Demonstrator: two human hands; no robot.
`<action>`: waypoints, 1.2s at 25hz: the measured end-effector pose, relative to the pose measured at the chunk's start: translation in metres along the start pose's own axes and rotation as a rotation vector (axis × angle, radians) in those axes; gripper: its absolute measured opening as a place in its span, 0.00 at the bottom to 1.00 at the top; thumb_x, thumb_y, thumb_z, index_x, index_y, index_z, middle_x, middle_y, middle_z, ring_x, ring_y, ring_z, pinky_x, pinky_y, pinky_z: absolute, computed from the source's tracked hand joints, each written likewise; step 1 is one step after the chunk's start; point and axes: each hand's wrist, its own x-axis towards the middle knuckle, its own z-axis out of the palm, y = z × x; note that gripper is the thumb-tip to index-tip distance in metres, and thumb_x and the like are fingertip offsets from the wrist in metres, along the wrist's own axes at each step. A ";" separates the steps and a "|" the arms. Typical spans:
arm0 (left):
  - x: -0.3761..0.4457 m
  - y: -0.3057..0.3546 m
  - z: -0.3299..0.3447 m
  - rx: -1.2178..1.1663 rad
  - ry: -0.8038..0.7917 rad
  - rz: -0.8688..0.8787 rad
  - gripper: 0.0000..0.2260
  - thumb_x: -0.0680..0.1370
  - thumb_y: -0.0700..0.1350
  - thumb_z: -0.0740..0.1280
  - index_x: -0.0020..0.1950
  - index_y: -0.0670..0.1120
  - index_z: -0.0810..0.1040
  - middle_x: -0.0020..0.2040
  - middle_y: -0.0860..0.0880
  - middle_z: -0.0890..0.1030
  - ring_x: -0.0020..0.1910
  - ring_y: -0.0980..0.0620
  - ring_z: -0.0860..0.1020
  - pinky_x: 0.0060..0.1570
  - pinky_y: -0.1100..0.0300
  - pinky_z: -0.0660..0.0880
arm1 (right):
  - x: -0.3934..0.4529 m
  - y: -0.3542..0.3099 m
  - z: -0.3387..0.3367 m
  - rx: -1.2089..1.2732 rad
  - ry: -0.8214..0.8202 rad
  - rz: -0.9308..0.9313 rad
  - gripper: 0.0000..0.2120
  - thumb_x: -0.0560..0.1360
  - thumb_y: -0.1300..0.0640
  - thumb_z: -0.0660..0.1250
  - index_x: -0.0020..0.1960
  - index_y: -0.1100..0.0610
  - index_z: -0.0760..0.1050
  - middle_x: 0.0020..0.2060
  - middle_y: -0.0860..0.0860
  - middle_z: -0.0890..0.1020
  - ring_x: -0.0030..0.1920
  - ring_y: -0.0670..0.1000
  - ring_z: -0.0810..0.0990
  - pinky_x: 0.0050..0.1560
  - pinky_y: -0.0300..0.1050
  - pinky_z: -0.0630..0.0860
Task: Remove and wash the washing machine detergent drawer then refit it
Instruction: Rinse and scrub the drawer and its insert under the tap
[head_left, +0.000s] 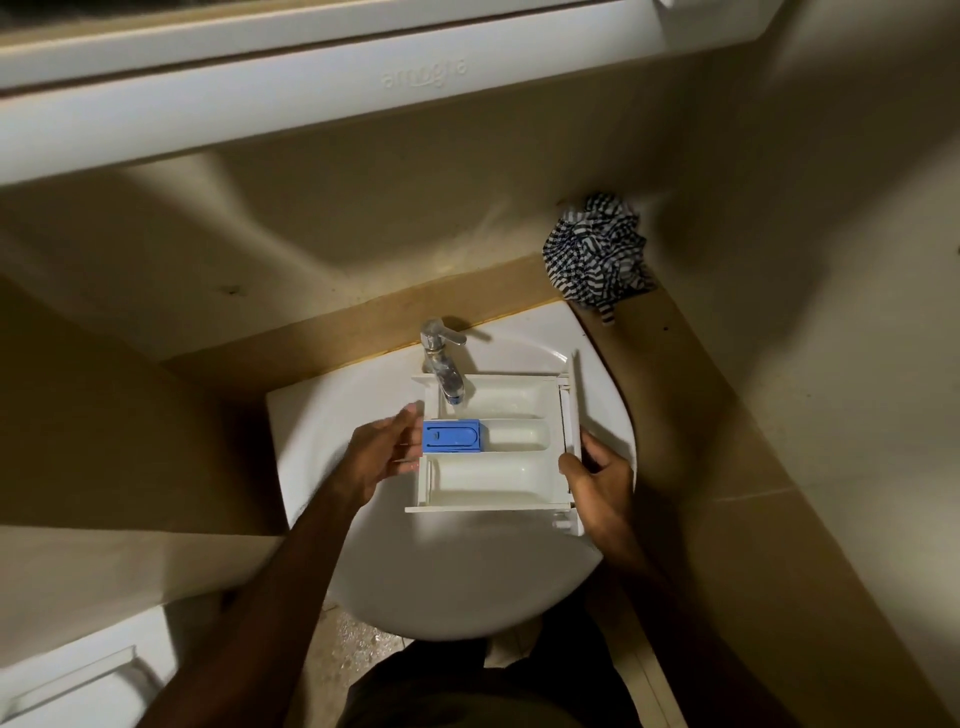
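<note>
drawer (493, 441) between both hands

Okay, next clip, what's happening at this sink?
A person holds a white detergent drawer over the white sink, under the tap. The right hand grips the drawer's front panel end; the left hand, fingers fairly straight, steadies the opposite end beside the blue insert. I can't tell whether water is running. A striped cloth lies on the ledge behind.

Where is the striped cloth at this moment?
In the head view the striped cloth lies bunched on the brown ledge at the back right corner, behind the white sink and to the right of the tap.
</note>
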 end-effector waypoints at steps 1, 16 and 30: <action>-0.010 -0.006 0.000 -0.005 -0.014 -0.001 0.21 0.82 0.63 0.64 0.60 0.49 0.85 0.51 0.49 0.87 0.48 0.49 0.85 0.53 0.49 0.83 | -0.003 0.003 0.003 0.004 0.023 0.001 0.23 0.75 0.64 0.69 0.68 0.49 0.82 0.51 0.42 0.89 0.48 0.45 0.88 0.55 0.54 0.86; -0.053 -0.064 0.067 -0.595 0.206 0.082 0.19 0.80 0.60 0.69 0.67 0.53 0.81 0.58 0.46 0.87 0.59 0.44 0.84 0.47 0.46 0.85 | -0.058 0.021 0.042 0.095 0.142 0.095 0.27 0.80 0.48 0.72 0.77 0.48 0.71 0.66 0.51 0.82 0.61 0.50 0.83 0.63 0.54 0.82; -0.028 -0.014 0.036 -0.140 0.098 0.066 0.27 0.79 0.74 0.54 0.56 0.57 0.83 0.46 0.52 0.89 0.45 0.52 0.87 0.43 0.56 0.77 | -0.033 0.014 0.007 -0.824 -0.283 -1.062 0.13 0.80 0.55 0.68 0.61 0.57 0.85 0.67 0.51 0.82 0.63 0.51 0.81 0.55 0.50 0.83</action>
